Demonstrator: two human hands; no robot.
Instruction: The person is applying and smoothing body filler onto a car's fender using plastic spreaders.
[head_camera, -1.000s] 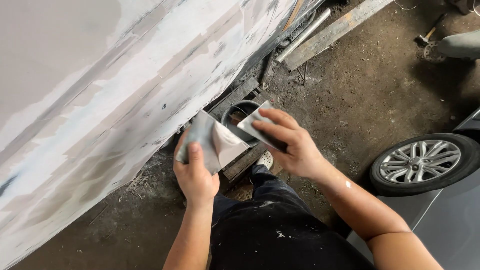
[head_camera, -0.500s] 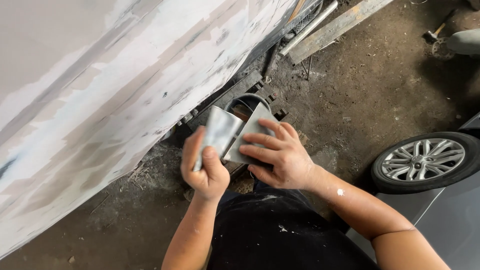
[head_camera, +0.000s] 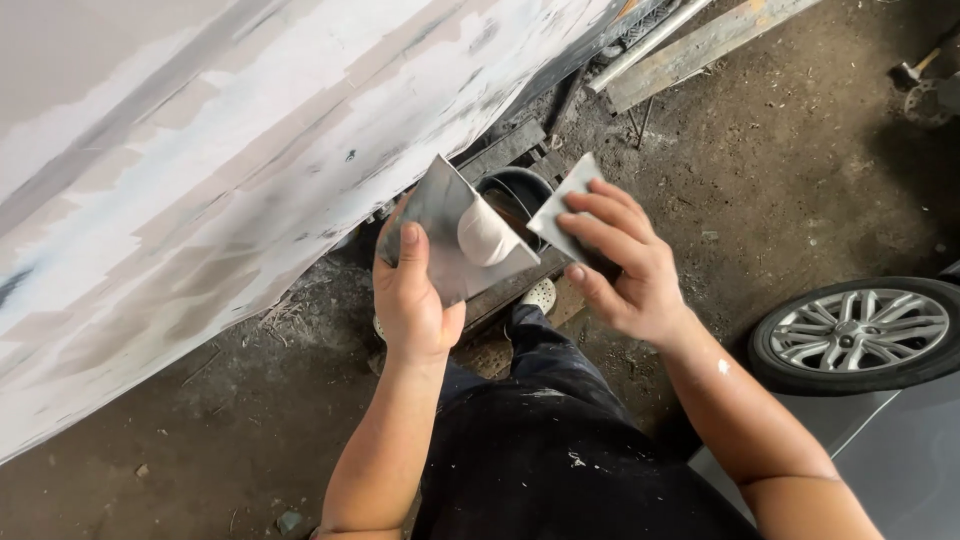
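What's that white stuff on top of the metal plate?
A pale lump of putty sits on the plate held by the left hand. The lump hides the plate's surface beneath it.

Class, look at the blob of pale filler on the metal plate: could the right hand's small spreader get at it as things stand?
Probably yes. The right hand holds the small spreader just beside the filler blob, which sits exposed on the metal plate gripped by the left hand. Nothing lies between them.

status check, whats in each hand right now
Left hand grips metal plate carrying putty blob. Right hand holds spreader, apart from blob. Nothing between them.
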